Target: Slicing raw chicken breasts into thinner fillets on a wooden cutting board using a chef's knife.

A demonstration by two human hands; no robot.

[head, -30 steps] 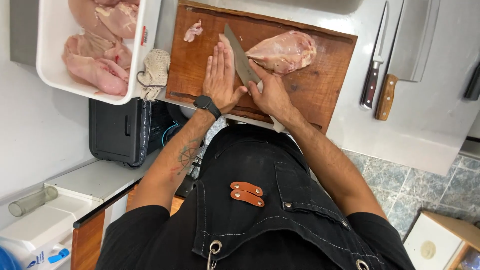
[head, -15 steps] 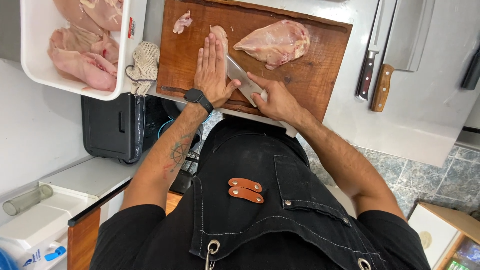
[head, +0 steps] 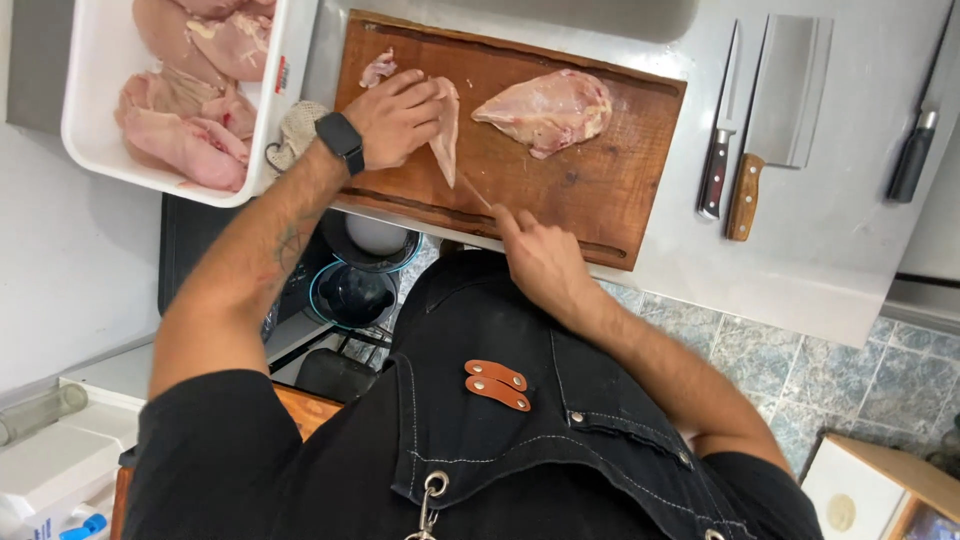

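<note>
From the head camera: the left hand (head: 392, 118), which lay flat on the meat half a second ago, now lifts away a thin pale slice of chicken (head: 445, 130), pinched at the fingertips over the left half of the wooden cutting board (head: 590, 190). The right hand (head: 540, 255) has drawn back to the board's near edge; it is clenched on what seems to be the knife, though only a faint blurred sliver shows there, so I can't say for certain. So the cut looks finished and the slice is coming free. The whole chicken breast (head: 548, 108) sits untouched near the board's far right corner, a small scrap (head: 378, 68) at the far left corner.

Off the board's left edge, a white tray (head: 285, 100) holds more raw chicken. On the steel counter (head: 830, 260) to the right lie a slim knife (head: 718, 150), a cleaver (head: 785, 110) and a dark-handled tool (head: 915, 150). Tiled floor shows below.
</note>
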